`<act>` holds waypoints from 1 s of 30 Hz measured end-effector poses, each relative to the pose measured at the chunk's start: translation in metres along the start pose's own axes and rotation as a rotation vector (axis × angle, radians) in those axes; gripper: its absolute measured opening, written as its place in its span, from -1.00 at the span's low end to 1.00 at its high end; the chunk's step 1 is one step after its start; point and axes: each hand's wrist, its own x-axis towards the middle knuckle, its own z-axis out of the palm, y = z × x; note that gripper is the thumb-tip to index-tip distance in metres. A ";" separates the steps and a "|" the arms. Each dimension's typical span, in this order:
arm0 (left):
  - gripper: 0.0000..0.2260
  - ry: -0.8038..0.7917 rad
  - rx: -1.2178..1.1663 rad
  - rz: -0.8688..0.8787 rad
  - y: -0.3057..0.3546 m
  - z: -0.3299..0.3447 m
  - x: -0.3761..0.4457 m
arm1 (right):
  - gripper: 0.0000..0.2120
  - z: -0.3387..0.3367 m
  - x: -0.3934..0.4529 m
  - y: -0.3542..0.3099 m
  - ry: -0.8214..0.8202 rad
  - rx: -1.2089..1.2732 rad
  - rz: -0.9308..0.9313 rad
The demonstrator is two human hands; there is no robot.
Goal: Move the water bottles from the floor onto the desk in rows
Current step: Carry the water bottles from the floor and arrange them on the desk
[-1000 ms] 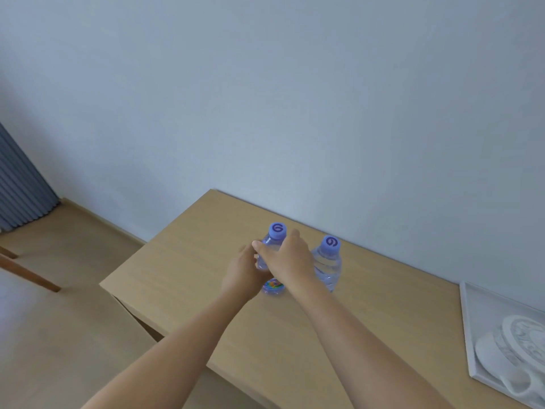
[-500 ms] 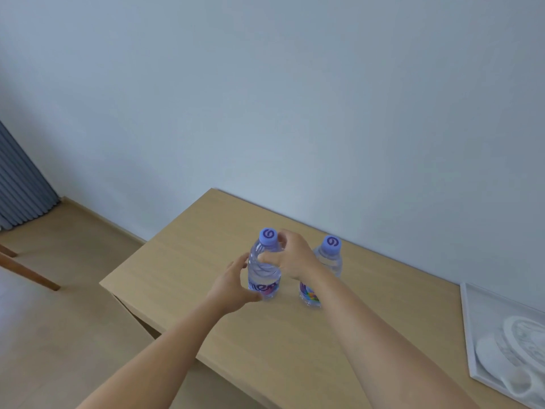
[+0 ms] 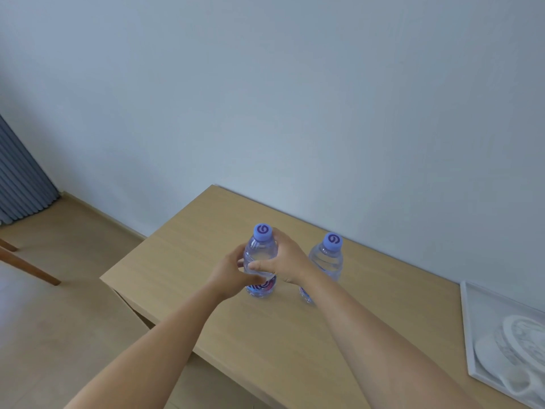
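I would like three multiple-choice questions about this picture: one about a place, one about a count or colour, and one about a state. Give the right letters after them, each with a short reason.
1. Where does the white tray lie?
A. at the desk's right end
B. on the floor
C. between the bottles

2. How many clear plastic water bottles stand on the light wooden desk?
A. one
B. two
C. four

3. What is the state of the left-side bottle?
A. lying on its side
B. upright with its cap off
C. upright, capped, held by both hands

Answers:
1 A: the tray sits on the desktop at the right edge of the view.
2 B: the held bottle and the right-side bottle are the only ones on the desk.
3 C: its purple cap is on, and the left hand and right hand curl round its body.
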 end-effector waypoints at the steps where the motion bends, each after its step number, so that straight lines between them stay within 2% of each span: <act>1: -0.43 -0.001 0.001 0.002 0.001 0.001 -0.001 | -0.51 0.001 0.000 0.002 0.028 -0.014 0.005; 5: -0.51 -0.028 -0.110 -0.014 0.001 -0.001 -0.008 | -0.56 0.004 0.000 0.006 0.089 -0.033 -0.009; 8: -0.42 0.016 -0.119 -0.086 -0.007 -0.007 -0.011 | -0.58 0.003 0.005 0.002 0.115 -0.059 -0.022; 11: -0.34 0.072 0.005 -0.243 -0.018 -0.016 -0.015 | -0.58 0.003 0.013 -0.007 0.124 -0.078 -0.020; 15: -0.28 0.077 0.024 -0.281 -0.023 -0.023 -0.015 | -0.59 0.001 0.030 -0.027 0.122 0.040 -0.055; 20: -0.38 0.120 -0.143 -0.265 -0.019 -0.044 0.000 | -0.55 0.001 0.061 -0.052 0.106 0.081 -0.094; 24: -0.47 0.123 -0.289 -0.302 -0.016 -0.076 0.025 | -0.64 0.007 0.095 -0.061 0.057 0.101 -0.109; 30: -0.48 0.066 -0.287 -0.322 -0.026 -0.135 0.080 | -0.63 0.032 0.161 -0.072 0.093 0.135 -0.057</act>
